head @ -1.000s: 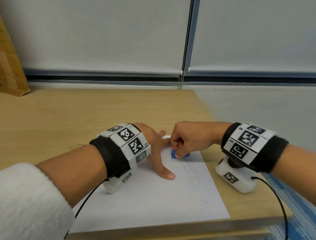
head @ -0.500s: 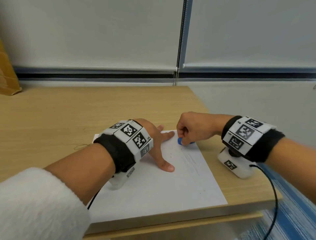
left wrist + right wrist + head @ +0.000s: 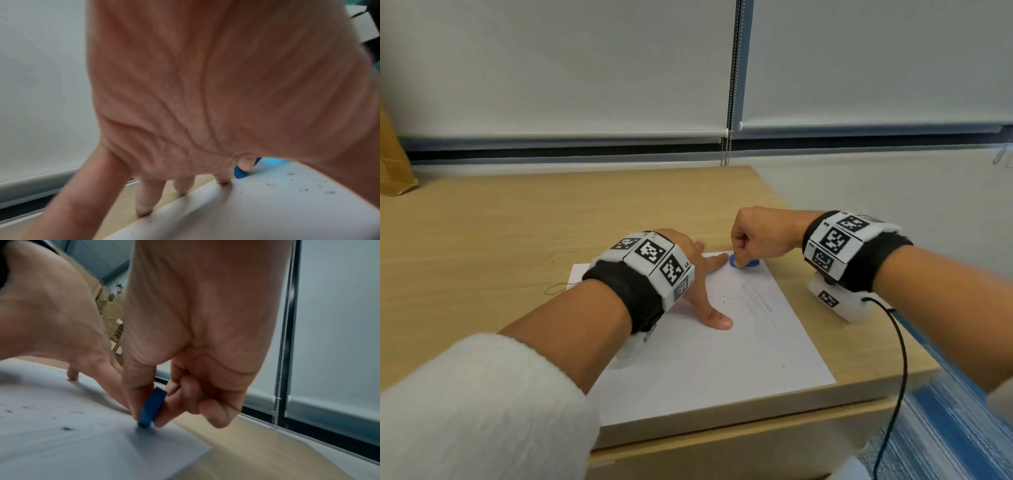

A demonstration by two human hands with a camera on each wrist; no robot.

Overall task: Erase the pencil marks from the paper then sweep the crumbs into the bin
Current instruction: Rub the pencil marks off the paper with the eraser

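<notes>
Your right hand pinches the blue eraser against the paper, close to its corner at about one o'clock on the sheet. Your left hand lies flat with fingers spread, pinning the sheet to the worktop. Rub too hard this near the edge and the corner may crease or tear. Faint pencil marks remain at three o'clock. Crumbs scatter nearby. No bin is in view.

Looks like office. Light wooden desk against window wall, white roller blinds drawn down with beaded metal chain, brown cardboard box far left, blue carpet near right.
</notes>
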